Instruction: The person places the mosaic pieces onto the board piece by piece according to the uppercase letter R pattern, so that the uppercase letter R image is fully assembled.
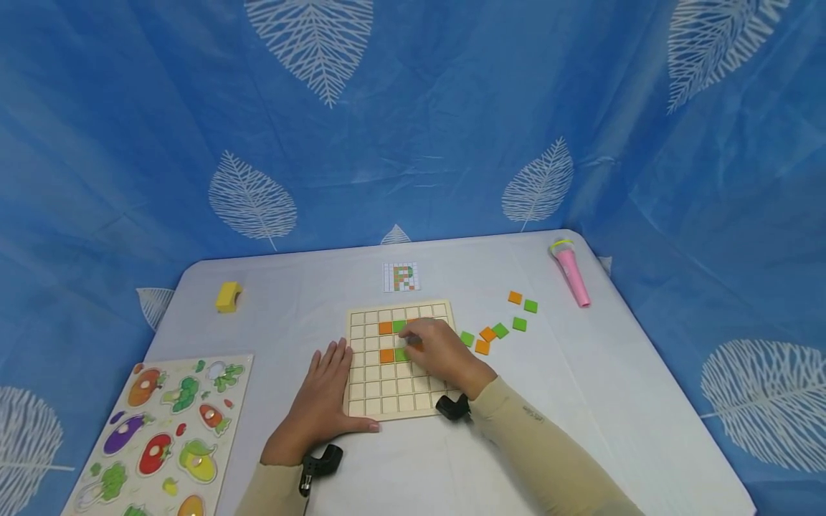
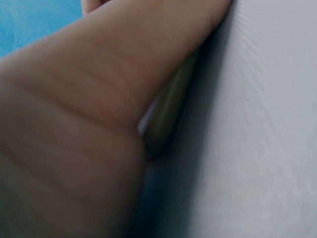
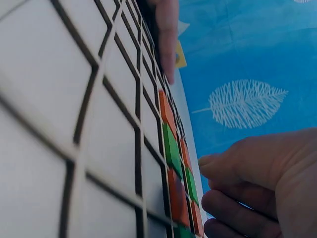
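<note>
My left hand (image 1: 323, 405) rests flat with straight fingers along the left edge of a wooden grid board (image 1: 374, 390), its thumb stretched along the near edge. Above the board's upper middle hovers my right hand (image 1: 445, 351), fingers bent in and the thumb close to them. Whether a tile sits between its fingertips is hidden. Orange tiles (image 1: 385, 327) and green tiles (image 1: 399, 326) lie in two rows of squares, partly covered by that hand. In the right wrist view the curled fingers (image 3: 237, 198) are beside these rows. The left wrist view is mostly a blurred palm.
Loose green tiles (image 1: 519, 325) and orange tiles (image 1: 515, 297) lie right of the board. Behind it is a pattern card (image 1: 401, 277). A pink toy microphone (image 1: 571, 272), a yellow block (image 1: 228, 297) and a vegetable puzzle board (image 1: 161, 430) also lie on the white table (image 1: 613, 401).
</note>
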Motion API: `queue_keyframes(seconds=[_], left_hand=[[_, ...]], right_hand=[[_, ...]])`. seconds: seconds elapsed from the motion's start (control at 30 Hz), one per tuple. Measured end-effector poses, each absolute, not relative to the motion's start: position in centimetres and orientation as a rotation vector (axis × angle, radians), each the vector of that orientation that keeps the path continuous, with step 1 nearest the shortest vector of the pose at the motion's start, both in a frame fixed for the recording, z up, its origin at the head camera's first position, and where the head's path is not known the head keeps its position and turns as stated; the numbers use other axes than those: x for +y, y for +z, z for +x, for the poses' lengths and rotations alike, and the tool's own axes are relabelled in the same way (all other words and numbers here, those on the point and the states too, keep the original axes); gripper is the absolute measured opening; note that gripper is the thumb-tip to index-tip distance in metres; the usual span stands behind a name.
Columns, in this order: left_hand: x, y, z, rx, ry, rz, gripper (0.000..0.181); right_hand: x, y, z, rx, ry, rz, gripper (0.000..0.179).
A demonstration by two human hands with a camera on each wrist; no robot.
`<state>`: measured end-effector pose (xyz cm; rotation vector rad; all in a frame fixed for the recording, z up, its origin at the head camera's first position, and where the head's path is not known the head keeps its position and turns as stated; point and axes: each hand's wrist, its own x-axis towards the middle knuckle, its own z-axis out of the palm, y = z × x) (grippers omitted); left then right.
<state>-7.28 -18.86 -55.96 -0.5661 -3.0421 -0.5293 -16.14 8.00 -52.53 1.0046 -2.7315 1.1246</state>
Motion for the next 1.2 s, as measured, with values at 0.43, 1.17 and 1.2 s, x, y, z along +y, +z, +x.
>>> queue_keyframes(seconds=[0.43,1.17,1.2], left_hand=[[-18.8,-56.0,-7.3,-3.043,-0.517,-0.557,0.155],[-18.7,-55.8,-7.1,-3.047,-0.519,-0.549,0.156],[-18.7,-55.8,-7.1,-3.045,-0.520,-0.550,0.156]], right_hand=[[10.3,-52.5,-16.7,-2.736,1.085,0.883,0.019],[14.4,-52.2,-16.8,-2.805,1.005,0.692,0.022],[14.6,-52.3,-16.8,-2.809,0.998,0.683,0.022]])
